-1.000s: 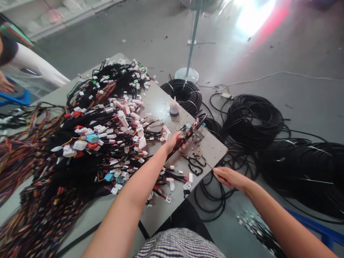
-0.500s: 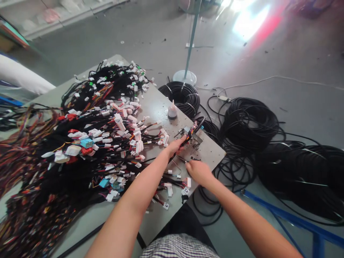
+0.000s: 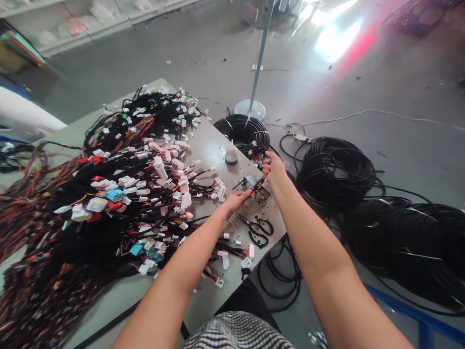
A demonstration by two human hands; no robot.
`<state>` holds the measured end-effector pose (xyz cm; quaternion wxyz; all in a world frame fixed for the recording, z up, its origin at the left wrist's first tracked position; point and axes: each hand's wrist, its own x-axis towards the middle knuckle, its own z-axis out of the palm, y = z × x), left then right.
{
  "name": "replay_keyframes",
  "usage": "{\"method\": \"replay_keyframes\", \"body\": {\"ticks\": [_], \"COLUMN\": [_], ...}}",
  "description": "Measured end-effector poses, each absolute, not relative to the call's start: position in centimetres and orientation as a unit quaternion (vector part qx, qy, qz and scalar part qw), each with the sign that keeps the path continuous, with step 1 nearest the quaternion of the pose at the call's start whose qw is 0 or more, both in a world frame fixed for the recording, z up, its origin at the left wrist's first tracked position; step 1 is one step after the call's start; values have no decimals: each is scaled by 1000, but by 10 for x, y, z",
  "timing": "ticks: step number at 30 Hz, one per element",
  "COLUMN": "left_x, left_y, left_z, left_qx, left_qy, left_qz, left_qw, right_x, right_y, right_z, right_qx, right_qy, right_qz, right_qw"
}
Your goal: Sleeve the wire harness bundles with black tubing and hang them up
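A bundle of coloured wires (image 3: 258, 186) with black covering runs between my two hands over the table's right corner. My left hand (image 3: 238, 200) is closed around its near end. Farther out, my right hand (image 3: 274, 168) pinches the bundle where its dark end passes beyond the table edge. Beneath the wires sits a small metal fixture (image 3: 250, 180), partly covered by them. Black-handled scissors (image 3: 260, 230) lie on the table just below my hands. Left of my hands, white connectors (image 3: 220, 188) end the nearest wire branches.
A large heap of wire harnesses (image 3: 109, 203) covers the table's left side. A small bottle (image 3: 231, 154) of dark liquid stands near the far edge. Coils of black tubing (image 3: 337, 167) lie on the floor to the right, beside a blue metal frame (image 3: 403, 306) and a pole (image 3: 257, 72).
My right hand has left the scissors, now lying on the table, and moved up and away to grip the bundle's far end. My left hand stays on the bundle, nearly in place.
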<state>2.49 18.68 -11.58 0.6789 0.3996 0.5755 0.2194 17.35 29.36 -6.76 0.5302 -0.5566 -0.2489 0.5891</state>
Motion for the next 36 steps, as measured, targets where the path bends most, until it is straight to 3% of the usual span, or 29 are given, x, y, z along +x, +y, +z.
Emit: {"method": "replay_keyframes", "body": {"ticks": [4, 9, 12, 20, 27, 32, 36], "left_x": [24, 16, 7, 24, 5, 12, 15], "left_y": [189, 180, 164, 188, 167, 181, 183], "left_z": [-123, -129, -133, -116, -119, -114, -121], "left_qx": [469, 493, 488, 437, 426, 394, 398], "left_qy": [565, 584, 591, 516, 562, 507, 527], "left_qz": [225, 234, 252, 217, 227, 212, 199], "left_qw": [640, 601, 591, 704, 671, 737, 724], "right_x": [201, 186, 160, 144, 138, 138, 129], "right_y": [266, 299, 313, 294, 282, 277, 271], "right_z": [-39, 6, 15, 11, -22, -35, -42], "right_qx": [-506, -546, -517, -482, -525, -541, -540], "right_qy": [-229, -258, -291, -334, -279, -248, -264], "right_qz": [608, 439, 435, 473, 500, 512, 493], "right_qw": [567, 665, 677, 657, 630, 619, 629]}}
